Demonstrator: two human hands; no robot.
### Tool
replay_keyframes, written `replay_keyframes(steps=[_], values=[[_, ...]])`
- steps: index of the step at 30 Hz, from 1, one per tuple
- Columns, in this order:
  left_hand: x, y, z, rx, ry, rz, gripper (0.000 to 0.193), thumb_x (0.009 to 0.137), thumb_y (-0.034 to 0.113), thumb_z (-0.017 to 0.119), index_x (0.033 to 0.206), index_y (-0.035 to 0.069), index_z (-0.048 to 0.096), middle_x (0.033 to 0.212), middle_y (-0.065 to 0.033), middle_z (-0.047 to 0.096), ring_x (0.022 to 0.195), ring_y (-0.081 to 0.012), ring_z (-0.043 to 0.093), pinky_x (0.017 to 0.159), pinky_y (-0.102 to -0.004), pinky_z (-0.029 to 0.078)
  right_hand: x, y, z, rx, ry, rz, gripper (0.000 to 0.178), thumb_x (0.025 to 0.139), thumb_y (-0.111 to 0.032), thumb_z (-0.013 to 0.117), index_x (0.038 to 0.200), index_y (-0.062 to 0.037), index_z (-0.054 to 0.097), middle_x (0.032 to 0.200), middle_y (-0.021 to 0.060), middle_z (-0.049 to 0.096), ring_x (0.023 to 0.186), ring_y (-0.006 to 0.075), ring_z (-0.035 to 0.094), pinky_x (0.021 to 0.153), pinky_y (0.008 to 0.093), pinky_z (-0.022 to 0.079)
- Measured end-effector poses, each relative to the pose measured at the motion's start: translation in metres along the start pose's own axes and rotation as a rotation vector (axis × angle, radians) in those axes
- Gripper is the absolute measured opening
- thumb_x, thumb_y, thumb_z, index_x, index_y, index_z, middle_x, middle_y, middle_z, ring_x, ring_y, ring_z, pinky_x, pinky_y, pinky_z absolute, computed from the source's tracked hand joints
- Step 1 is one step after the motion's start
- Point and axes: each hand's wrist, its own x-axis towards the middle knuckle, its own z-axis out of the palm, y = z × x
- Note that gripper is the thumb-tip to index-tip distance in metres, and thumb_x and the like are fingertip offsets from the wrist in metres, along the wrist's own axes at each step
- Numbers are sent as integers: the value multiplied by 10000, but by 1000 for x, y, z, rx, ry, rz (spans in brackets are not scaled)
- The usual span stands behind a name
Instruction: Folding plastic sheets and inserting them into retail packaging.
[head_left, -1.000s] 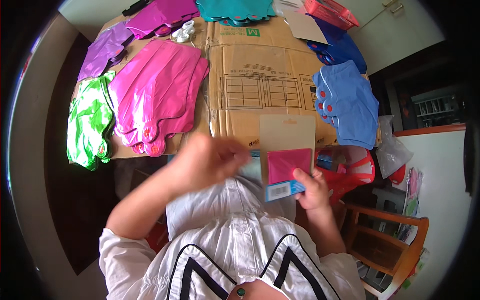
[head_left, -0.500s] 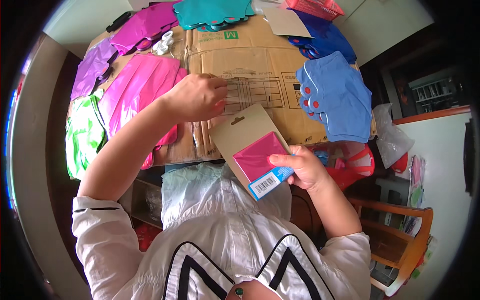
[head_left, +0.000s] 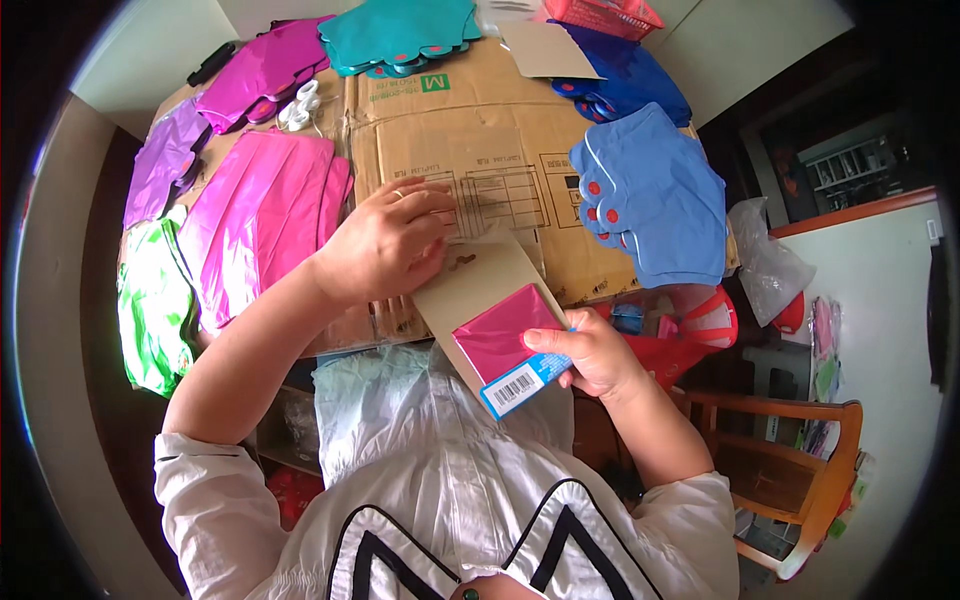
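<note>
Pale wall (head_left: 60, 250) at left, wooden chair (head_left: 835, 475) at lower right, white panel (head_left: 885, 310) with reddish-brown trim (head_left: 860, 211), dark recess (head_left: 850, 168) above.

A flat beige card (head_left: 488, 272) with a hang hole near its top edge carries a glossy, folded pink packet (head_left: 492, 328) and, along its bottom, a blue strip (head_left: 549, 369) with a white barcode patch (head_left: 516, 387). It slants, top toward the left, gripped at its lower right side by the right hand (head_left: 592, 352), with the left hand (head_left: 396, 238) at its upper left corner (contact there is unclear).
</note>
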Motion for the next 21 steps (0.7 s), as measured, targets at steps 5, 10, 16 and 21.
replay_keyframes(steps=[5,10,16,21], values=[[-9,-3,0,-136,-144,-34,109,713,14,657,797,15,588,1043,-160,635,1082,-331,587,984,-472,439,-12,5,6,11,89,-57,182,812,-196,709,882,-39,647,713,9,634,549,47,573,384,176,422],[-9,-3,4,-192,-157,-18,110,706,7,646,787,-4,572,1030,-180,634,1039,-357,603,935,-444,480,-16,11,10,-19,140,-92,173,817,-194,707,872,-40,649,716,11,637,549,47,572,379,178,421],[-1,5,-5,-130,-345,-27,241,657,-15,620,898,-10,626,1035,-186,623,956,-332,632,806,-388,547,-15,20,10,20,164,-126,148,830,-186,692,838,-42,658,695,11,637,507,46,556,360,175,408],[-1,5,-5,-115,-329,34,376,638,-17,617,1013,10,634,1042,-171,621,944,-320,633,791,-379,549,-15,25,12,17,181,-137,188,823,-208,709,819,-31,647,698,17,638,528,57,567,375,185,419]])
